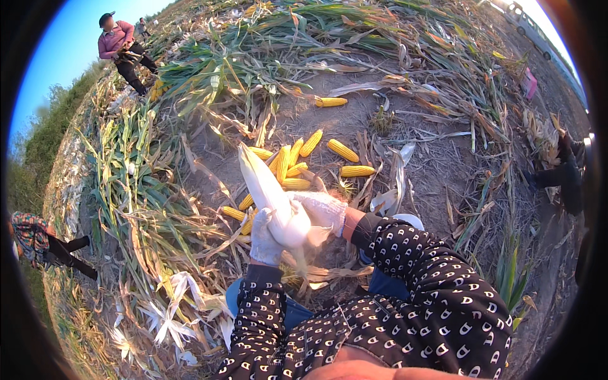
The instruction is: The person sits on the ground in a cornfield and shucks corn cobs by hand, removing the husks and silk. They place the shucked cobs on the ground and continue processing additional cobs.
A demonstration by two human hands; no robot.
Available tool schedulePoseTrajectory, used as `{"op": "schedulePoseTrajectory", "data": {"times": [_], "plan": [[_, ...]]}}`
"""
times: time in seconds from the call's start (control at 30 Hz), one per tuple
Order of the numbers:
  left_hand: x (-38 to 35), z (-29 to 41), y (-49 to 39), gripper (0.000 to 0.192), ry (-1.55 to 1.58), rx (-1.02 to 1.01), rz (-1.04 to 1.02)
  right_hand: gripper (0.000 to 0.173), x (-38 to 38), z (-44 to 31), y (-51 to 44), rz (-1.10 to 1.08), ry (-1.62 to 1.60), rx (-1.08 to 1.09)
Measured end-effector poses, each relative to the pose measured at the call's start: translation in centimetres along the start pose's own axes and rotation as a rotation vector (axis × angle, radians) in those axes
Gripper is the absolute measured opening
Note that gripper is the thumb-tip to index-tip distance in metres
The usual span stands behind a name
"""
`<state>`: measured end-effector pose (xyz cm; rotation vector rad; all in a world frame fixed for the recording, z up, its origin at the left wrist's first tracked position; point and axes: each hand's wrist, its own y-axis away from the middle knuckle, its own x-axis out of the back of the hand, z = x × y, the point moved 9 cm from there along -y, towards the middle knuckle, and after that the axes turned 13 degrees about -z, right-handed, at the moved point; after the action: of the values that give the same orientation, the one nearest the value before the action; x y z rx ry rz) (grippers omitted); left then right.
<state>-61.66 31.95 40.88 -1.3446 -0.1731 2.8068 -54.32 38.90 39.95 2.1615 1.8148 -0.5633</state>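
A pale, husk-covered ear of corn [267, 190] is held tilted in front of me, its narrow tip pointing away to the upper left. My left hand [266, 240], in a white knit work glove, grips its thick lower end from the left. On the other side my right hand [320, 209], gloved the same way, is at the husk; its fingertips are partly hidden behind the ear. Just beyond my hands lies a loose pile of bare yellow corn cobs [283, 164], partly covered by the held ear.
Cut green corn stalks [204, 71] lie in a band ahead and to the left. Stripped husks [173, 323] litter the ground at lower left. One person [118, 42] stands at upper left, another [38, 237] at far left. A vehicle [527, 28] is at upper right.
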Motion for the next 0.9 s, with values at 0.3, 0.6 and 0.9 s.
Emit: {"op": "schedulePoseTrajectory", "data": {"times": [0.3, 0.6, 0.9], "plan": [[-0.3, -1.0, -1.0, 0.064, -0.081, 0.006, 0.127, 0.032, 2.5, -0.9, 2.2, 0.127, -0.604, 0.106], [1.7, -0.4, 0.3, 0.046, -0.157, 0.096, 0.235, 0.017, 6.3, -7.5, 4.5, 0.456, -0.434, 0.417], [4.9, 1.0, 1.3, 0.052, -0.527, 0.061, 0.358, 0.022, 2.0, -8.0, 2.8, 0.42, 0.482, 0.04]]}}
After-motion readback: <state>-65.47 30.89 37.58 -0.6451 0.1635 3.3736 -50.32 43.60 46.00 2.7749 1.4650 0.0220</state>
